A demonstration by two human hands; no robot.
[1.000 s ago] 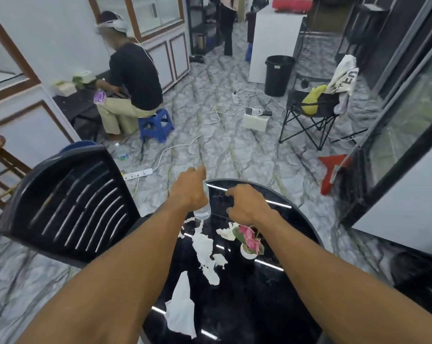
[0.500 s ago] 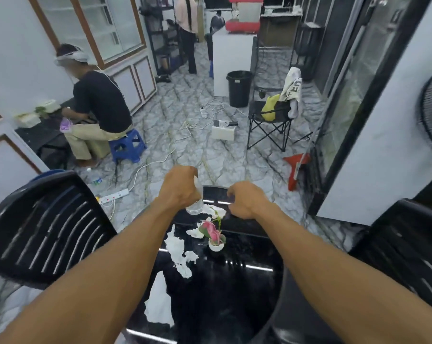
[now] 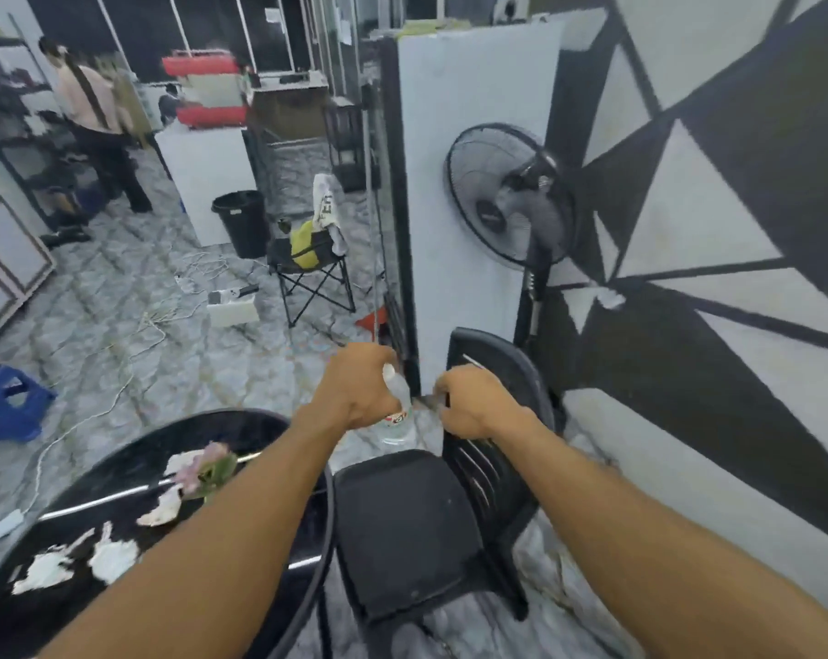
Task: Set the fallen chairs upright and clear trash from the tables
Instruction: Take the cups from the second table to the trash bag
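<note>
Left hand (image 3: 355,392): fingers wrapped round one clear plastic bottle (image 3: 397,428), near one black slatted plastic chair (image 3: 402,530). Right hand (image 3: 474,406): fingers curled, contents indiscernible. At least four torn white paper scraps (image 3: 112,556) on the glossy round black tabletop (image 3: 93,468).

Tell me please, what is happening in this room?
A person is clearing trash. The left hand grips a clear plastic bottle; the right hand is curled, its contents unclear. White paper scraps lie on the round black table. A black chair stands upright beside it.
</note>
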